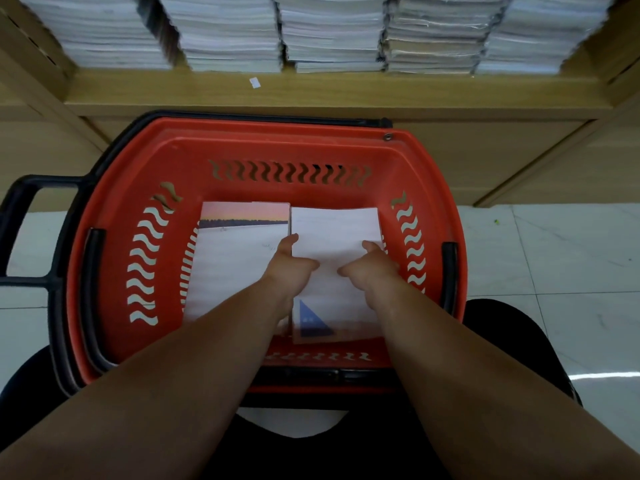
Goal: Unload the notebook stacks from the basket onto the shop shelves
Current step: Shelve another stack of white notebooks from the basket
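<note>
Reaching into the red basket (277, 133), forearms extended; gripping the right notebook stack (334, 226), in the basket's right half, between left hand (289, 268) and right hand (370, 268), thumbs pressed on top.

Left hand (289, 269), right hand (370, 268) on notebook stack (334, 228)

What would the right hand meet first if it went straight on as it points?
The right hand, gripping the white-covered notebook stack, would probably meet the red plastic basket's far slotted wall first; depth unclear.
</note>
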